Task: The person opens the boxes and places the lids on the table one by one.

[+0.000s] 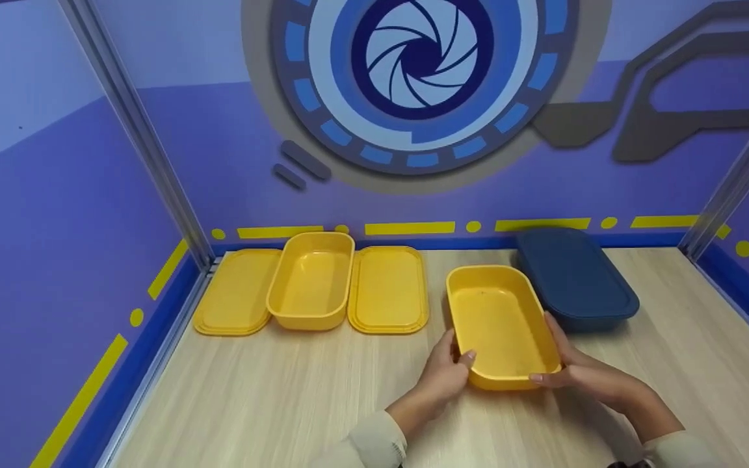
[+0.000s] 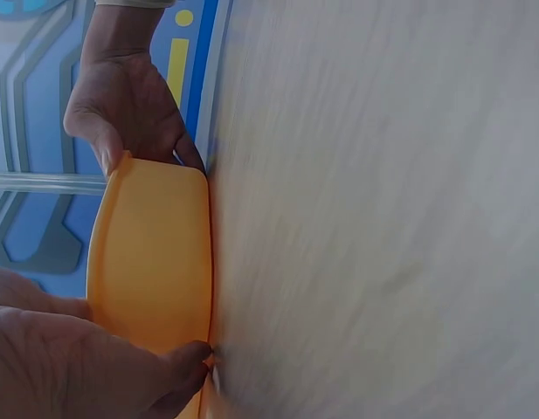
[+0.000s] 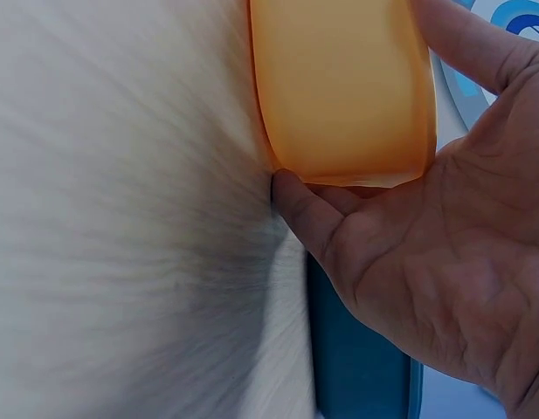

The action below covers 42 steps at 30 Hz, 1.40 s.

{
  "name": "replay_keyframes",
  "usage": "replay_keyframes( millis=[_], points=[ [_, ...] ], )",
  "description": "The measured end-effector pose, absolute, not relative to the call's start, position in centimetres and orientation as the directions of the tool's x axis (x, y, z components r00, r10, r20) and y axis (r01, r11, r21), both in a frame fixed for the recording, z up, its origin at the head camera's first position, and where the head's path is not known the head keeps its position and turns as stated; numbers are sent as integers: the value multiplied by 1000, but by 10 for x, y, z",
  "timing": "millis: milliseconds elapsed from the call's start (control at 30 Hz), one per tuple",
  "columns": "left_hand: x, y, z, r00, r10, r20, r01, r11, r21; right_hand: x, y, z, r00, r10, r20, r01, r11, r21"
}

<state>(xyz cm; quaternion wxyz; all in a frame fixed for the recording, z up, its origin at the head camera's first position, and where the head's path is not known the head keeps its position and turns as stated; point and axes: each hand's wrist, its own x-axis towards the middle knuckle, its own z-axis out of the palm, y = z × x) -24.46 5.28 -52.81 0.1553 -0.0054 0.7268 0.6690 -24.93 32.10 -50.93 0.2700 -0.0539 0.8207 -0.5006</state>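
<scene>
A yellow rectangular container (image 1: 501,325) without a lid is held between both hands, close over the table, right of the middle. My left hand (image 1: 443,370) grips its near left corner, thumb over the rim and fingers along the side. At the near right corner my right hand (image 1: 599,380) holds it, thumb on the front rim and fingers against the right wall. The left wrist view shows the container's near wall (image 2: 151,253) between the two hands. In the right wrist view, fingers (image 3: 313,214) reach under its lower edge.
A dark blue lidded container (image 1: 576,276) stands just right of the held one, near the back wall. To the left, a second yellow container (image 1: 313,279) sits between two yellow lids, a left lid (image 1: 238,292) and a right lid (image 1: 389,289). Printed panels enclose the wooden table (image 1: 270,403).
</scene>
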Motion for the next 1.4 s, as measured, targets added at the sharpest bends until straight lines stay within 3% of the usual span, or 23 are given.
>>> replay_keyframes(
  millis=[1400],
  points=[
    [-248,54,-522,-949,216,-231,-187,208,960,-248,318,-509,-859,-316,-403,188,538,-821]
  ],
)
